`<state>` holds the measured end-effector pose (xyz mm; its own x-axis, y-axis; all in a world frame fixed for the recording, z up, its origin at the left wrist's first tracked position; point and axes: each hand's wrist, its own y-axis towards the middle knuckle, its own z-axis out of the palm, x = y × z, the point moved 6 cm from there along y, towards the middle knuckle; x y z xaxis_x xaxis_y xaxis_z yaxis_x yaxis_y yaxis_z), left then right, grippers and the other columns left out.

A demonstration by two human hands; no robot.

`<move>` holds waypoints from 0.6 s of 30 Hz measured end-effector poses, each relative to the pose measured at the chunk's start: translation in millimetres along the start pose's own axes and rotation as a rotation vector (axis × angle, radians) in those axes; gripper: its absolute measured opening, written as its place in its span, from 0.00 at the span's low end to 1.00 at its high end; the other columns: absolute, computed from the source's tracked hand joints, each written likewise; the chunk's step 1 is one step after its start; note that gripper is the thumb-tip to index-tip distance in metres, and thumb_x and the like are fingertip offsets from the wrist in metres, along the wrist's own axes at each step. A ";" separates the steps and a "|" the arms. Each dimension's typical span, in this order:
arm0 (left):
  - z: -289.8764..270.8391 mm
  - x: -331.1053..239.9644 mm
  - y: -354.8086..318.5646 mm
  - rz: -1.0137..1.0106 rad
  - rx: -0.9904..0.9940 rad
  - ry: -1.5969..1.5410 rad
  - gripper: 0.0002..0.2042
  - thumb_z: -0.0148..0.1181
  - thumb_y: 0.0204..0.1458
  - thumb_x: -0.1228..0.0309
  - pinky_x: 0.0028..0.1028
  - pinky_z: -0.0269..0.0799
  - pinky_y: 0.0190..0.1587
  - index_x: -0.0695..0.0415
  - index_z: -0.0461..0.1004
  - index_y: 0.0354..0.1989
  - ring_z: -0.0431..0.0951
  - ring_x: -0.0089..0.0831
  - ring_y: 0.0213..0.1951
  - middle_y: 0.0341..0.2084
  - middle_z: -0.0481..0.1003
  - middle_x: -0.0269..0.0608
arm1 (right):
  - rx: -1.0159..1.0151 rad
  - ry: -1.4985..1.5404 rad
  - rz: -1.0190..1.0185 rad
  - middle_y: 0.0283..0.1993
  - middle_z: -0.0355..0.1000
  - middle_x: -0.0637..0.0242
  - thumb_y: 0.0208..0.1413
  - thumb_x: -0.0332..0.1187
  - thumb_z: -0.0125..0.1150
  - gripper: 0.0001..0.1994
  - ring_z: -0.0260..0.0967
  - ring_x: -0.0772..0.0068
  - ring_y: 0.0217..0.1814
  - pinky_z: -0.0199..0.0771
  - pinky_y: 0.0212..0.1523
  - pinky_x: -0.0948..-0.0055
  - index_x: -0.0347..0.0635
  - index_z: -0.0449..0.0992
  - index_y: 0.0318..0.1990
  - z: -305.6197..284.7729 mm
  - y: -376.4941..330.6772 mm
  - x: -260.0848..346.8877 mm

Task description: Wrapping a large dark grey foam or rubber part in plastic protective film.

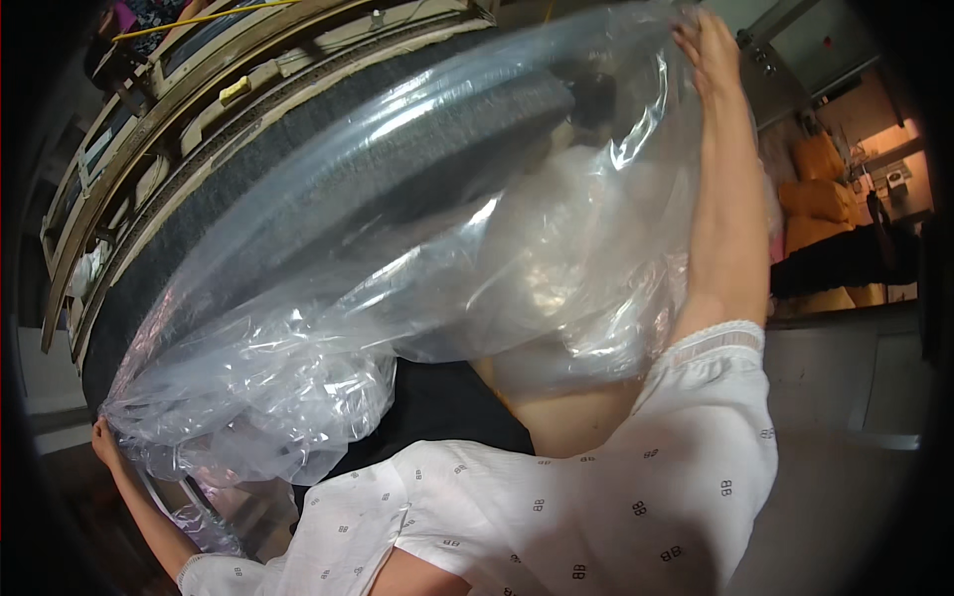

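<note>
Holding that floppy, slippery plastic sheet, you've got both left hand and right hand fingers pinching its edges; keep gripping there.

A big clear plastic bag, crinkled and glossy, stretches between my left hand low and right hand high.

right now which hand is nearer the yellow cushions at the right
Right. The right hand grips the clear plastic sheet's top edge, up-left of the yellow cushions; the left hand holds its far lower-left corner.
</note>
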<state>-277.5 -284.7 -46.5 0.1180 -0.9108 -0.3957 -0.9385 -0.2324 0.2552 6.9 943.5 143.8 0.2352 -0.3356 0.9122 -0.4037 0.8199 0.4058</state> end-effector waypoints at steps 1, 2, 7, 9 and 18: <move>10.2 8.5 -9.3 -0.021 0.004 -0.009 0.17 0.53 0.52 0.57 0.21 0.62 0.33 0.62 0.74 0.30 0.65 0.19 0.28 0.24 0.72 0.31 | 0.037 -0.113 0.015 0.46 0.63 0.58 0.55 0.42 0.50 0.18 0.62 0.70 0.48 0.60 0.48 0.73 0.42 0.64 0.49 59.8 -41.8 41.0; 22.2 10.9 -20.8 -0.055 0.038 -0.174 0.16 0.53 0.52 0.57 0.20 0.61 0.32 0.61 0.74 0.29 0.65 0.18 0.28 0.24 0.71 0.29 | 0.069 -0.230 0.026 0.61 0.56 0.53 0.55 0.46 0.49 0.26 0.55 0.67 0.62 0.52 0.61 0.72 0.47 0.58 0.59 97.0 -80.7 73.1; 10.2 36.0 -28.1 -0.134 0.158 -0.461 0.14 0.53 0.53 0.60 0.19 0.62 0.32 0.60 0.74 0.32 0.66 0.19 0.28 0.24 0.71 0.29 | 0.762 -0.758 -0.338 0.62 0.55 0.56 0.59 0.47 0.41 0.25 0.51 0.63 0.65 0.53 0.61 0.67 0.40 0.59 0.57 150.0 -119.7 -98.9; 2.8 39.8 -21.7 -0.121 0.186 -0.430 0.15 0.53 0.53 0.59 0.20 0.63 0.35 0.61 0.74 0.34 0.68 0.20 0.29 0.26 0.72 0.31 | 0.727 -1.138 -0.477 0.65 0.51 0.59 0.57 0.52 0.40 0.29 0.47 0.57 0.66 0.45 0.64 0.65 0.45 0.54 0.61 155.4 -126.6 -116.3; 21.5 -163.7 -51.6 -0.247 0.144 -0.406 0.21 0.55 0.49 0.55 0.25 0.63 0.48 0.57 0.73 0.46 0.72 0.28 0.42 0.39 0.74 0.36 | 0.832 -0.622 -0.095 0.63 0.55 0.57 0.58 0.42 0.43 0.22 0.50 0.63 0.65 0.47 0.63 0.71 0.41 0.63 0.58 185.3 -93.8 -117.7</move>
<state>-255.3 -116.3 -13.9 0.2338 -0.6209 -0.7482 -0.9371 -0.3490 -0.0032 -146.8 820.2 9.0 -0.1036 -0.7553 0.6471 -0.9447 0.2783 0.1736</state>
